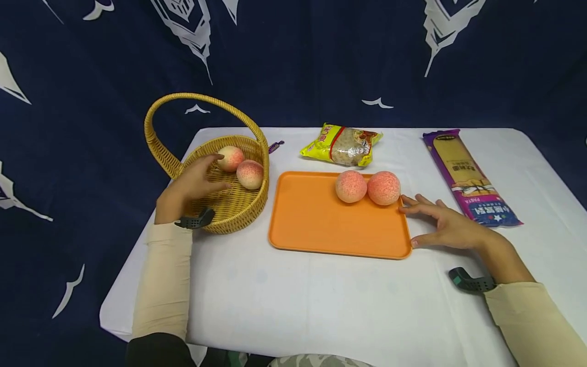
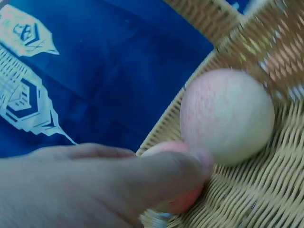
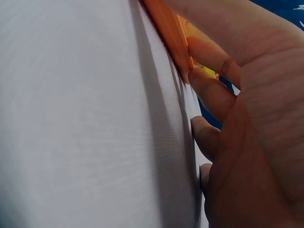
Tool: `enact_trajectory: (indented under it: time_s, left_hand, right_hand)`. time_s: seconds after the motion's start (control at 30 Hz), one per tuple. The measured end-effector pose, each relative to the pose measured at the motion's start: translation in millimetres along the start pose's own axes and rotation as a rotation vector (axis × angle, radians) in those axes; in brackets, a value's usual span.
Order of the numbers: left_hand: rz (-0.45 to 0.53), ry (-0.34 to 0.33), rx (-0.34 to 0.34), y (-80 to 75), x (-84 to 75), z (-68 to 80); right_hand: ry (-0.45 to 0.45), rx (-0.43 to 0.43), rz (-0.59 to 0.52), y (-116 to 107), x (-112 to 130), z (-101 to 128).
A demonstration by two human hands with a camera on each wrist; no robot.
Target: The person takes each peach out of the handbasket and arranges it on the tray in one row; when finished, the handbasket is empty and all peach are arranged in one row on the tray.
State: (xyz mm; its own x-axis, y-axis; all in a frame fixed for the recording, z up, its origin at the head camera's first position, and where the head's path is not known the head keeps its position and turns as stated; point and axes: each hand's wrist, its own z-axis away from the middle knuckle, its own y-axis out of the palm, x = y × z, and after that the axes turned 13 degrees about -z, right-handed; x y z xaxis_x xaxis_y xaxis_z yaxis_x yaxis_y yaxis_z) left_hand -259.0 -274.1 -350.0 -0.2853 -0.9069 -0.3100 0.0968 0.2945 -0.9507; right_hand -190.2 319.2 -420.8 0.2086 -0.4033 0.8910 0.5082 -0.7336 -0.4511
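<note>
My left hand (image 1: 194,178) reaches into a wicker basket (image 1: 238,224) at the left of the table. Its fingers are spread, with a fingertip at a pale pink peach (image 1: 231,158) and the thumb apart from it. A second peach (image 1: 249,174) lies beside the first. In the left wrist view the thumb (image 2: 156,178) covers part of one peach; the other peach (image 2: 228,116) shows whole. My right hand (image 1: 442,224) rests at the right edge of an orange tray (image 1: 339,224), fingers extended and fingertips touching its rim. Two pink peaches (image 1: 351,186) sit at the tray's upper right.
Behind the tray lies a yellow bag of dry food (image 1: 341,145). A purple pasta packet (image 1: 472,178) lies at the right, beyond my right hand. A small purple wrapped piece (image 1: 276,147) is beside the basket, whose tall handle (image 1: 206,97) arches above it.
</note>
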Motion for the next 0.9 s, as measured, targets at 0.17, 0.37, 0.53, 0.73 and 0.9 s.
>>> enact_trajectory:
  time_s: [0.17,0.37,0.53,0.73,0.9]
  left_hand:
    - [-0.007,-0.016,0.038,-20.1,-3.8,-2.7]
    - [-0.062,-0.047,0.036,-36.6,-6.7,-14.7]
    - [-0.085,-0.072,0.108,-33.0,-6.0,-30.1]
    - [-0.064,-0.104,0.181,-27.6,-8.6,-43.5]
    - [-0.123,-0.084,0.179,-21.3,-6.9,-57.5]
  right_hand:
    - [-0.001,-0.002,0.006,-1,-1,0]
    - [-0.018,0.010,0.005,-1,-2,1]
    - [-0.009,0.026,0.000,0,-3,1]
    - [0.003,0.025,0.007,2,-6,0]
    - [-0.006,0.019,0.023,-1,-5,0]
